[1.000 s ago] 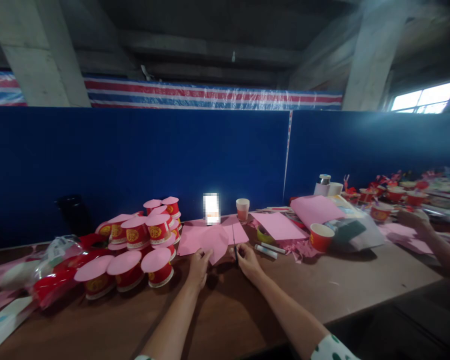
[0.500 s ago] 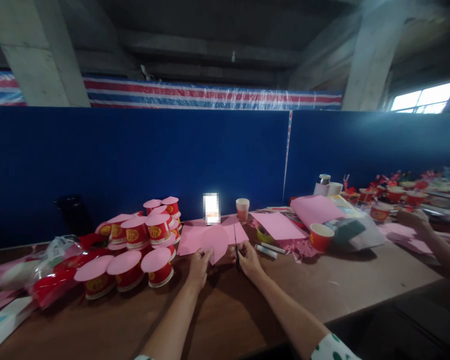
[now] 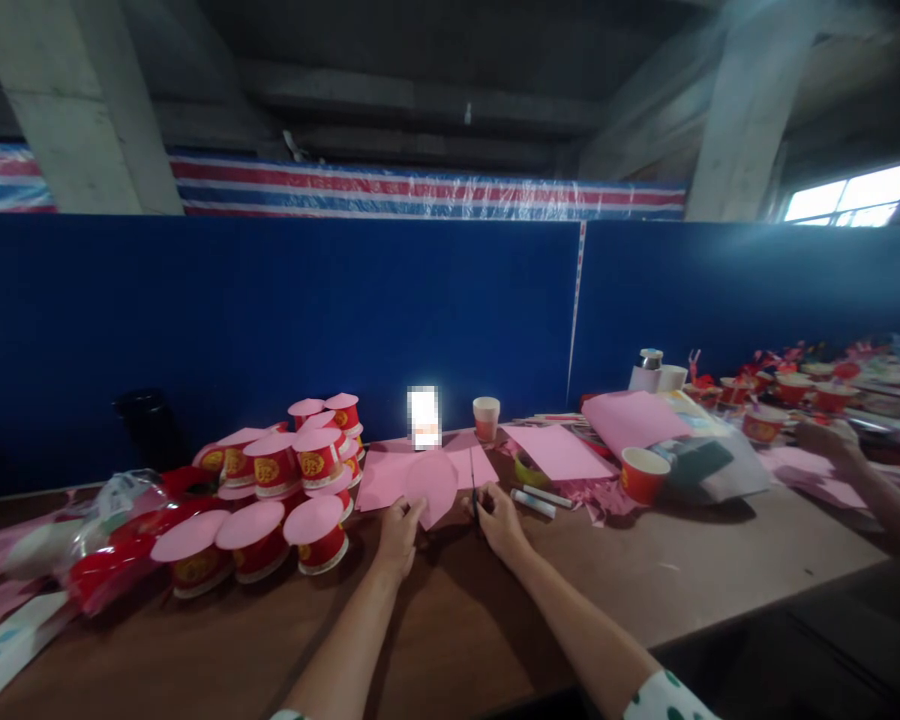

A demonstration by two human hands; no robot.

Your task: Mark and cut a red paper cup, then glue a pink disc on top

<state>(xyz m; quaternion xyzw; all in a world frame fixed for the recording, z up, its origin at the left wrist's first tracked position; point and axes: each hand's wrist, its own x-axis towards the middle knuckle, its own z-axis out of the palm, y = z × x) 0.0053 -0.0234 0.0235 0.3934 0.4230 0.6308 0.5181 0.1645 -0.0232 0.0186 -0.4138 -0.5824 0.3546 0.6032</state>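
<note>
Pinched in my left hand (image 3: 399, 535) is a rounded piece of pink paper (image 3: 432, 485) that narrows to a point at its lower edge. My right hand (image 3: 497, 520) is closed around a pair of scissors (image 3: 475, 495), blades pointing up and away from me, a little to the right of the paper and apart from it. Behind both hands, flat pink sheets (image 3: 379, 478) lie on the table. To the left stand several red paper cups with pink cone tops (image 3: 316, 530), some of them stacked.
White marker-like tubes (image 3: 534, 502), pink scraps (image 3: 604, 500) and a red paper cup (image 3: 645, 475) lie right of my hands. A lit, blurred-out screen (image 3: 424, 415) stands at the back. Another person's hand (image 3: 829, 445) is at far right. A blue partition (image 3: 345, 310) borders the brown table (image 3: 570, 620).
Almost nothing differs. Both hands keep their places, with the paper and the scissors still held; the whole view has shifted very slightly.
</note>
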